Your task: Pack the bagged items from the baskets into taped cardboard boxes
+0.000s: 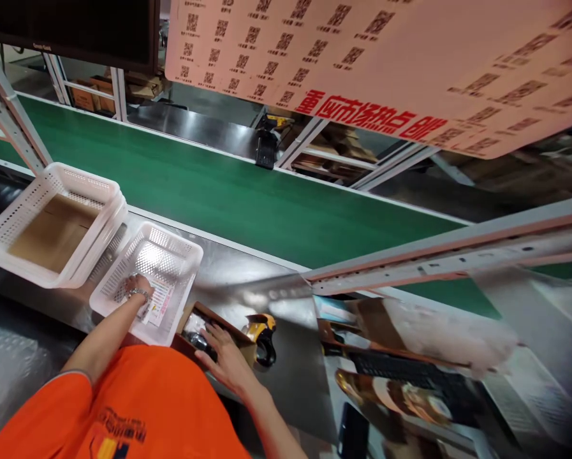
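My left hand (136, 285) reaches into a white perforated basket (187, 255) and rests on a printed paper slip (155, 305) lying inside; the fingers look curled on it. A bracelet sits on that wrist. My right hand (224, 358) lies flat with fingers spread over an open brown cardboard box (200, 313) holding a dark item. A yellow and black handheld scanner (263, 336) lies just right of the box on the steel counter (228, 274).
A second white basket (104, 191) with a cardboard sheet inside stands at the left. A green conveyor belt (228, 191) runs behind. A QR-code board (386, 57) hangs overhead. A keyboard (400, 373) and metal frame rail (433, 258) are at the right.
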`<action>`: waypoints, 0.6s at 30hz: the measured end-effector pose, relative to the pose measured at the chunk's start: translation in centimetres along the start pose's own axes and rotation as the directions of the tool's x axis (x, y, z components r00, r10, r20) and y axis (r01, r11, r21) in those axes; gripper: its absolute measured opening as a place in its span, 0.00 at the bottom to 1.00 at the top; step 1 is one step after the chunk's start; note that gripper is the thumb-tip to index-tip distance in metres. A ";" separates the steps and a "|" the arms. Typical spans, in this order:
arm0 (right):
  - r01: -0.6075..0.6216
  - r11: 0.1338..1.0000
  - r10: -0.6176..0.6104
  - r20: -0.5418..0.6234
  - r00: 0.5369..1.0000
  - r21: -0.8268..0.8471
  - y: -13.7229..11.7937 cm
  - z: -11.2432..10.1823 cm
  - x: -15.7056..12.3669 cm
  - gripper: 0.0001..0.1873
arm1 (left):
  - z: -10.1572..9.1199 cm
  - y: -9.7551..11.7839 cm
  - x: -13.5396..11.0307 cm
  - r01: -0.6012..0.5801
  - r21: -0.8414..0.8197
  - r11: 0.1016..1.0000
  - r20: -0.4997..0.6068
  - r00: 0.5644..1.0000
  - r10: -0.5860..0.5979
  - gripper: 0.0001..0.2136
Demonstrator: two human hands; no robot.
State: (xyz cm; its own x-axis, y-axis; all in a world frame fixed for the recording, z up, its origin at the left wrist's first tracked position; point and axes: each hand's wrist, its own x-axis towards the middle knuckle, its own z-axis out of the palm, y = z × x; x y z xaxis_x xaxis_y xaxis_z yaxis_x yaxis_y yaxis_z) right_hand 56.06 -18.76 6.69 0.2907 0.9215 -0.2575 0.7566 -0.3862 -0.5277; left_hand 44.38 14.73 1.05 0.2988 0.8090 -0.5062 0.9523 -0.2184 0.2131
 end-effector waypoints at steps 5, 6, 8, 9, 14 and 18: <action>0.085 0.996 -0.083 -0.164 0.983 0.002 1.3 1.6 -0.4 0.31 | 1.2 0.6 -0.4 0.020 -0.049 0.999 -0.027 0.999 -0.021 0.23; 0.094 0.996 -0.092 -0.199 0.976 0.000 1.5 2.0 -0.5 0.30 | 1.4 0.7 -0.4 0.025 -0.061 0.998 -0.028 0.999 -0.027 0.24; 0.103 0.995 -0.101 -0.251 0.963 -0.002 1.7 2.5 -0.6 0.30 | 1.3 0.9 -0.2 0.041 -0.087 0.995 -0.025 0.999 -0.044 0.27; 0.108 0.994 -0.105 -0.269 0.957 -0.004 1.7 2.7 -0.7 0.29 | 1.0 0.9 -0.1 0.050 -0.100 0.994 -0.016 0.999 -0.052 0.27; 0.138 0.990 -0.133 -0.327 0.935 -0.008 1.8 2.8 -0.7 0.28 | -1.5 0.1 0.9 0.035 -0.195 0.980 0.104 0.995 -0.015 0.18; 0.207 0.978 -0.205 -0.407 0.890 -0.041 1.9 2.8 -0.6 0.26 | -3.3 -1.2 1.4 -0.061 -0.372 0.926 0.170 0.977 0.132 0.15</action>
State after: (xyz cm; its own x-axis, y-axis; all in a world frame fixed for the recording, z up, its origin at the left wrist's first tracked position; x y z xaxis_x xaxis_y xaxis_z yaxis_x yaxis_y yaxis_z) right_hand 55.70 -20.19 3.55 0.3421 0.9161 0.2090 0.8238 -0.1854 -0.5358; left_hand 43.48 17.88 2.86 0.4280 0.6688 -0.6079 0.8408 -0.0481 0.5391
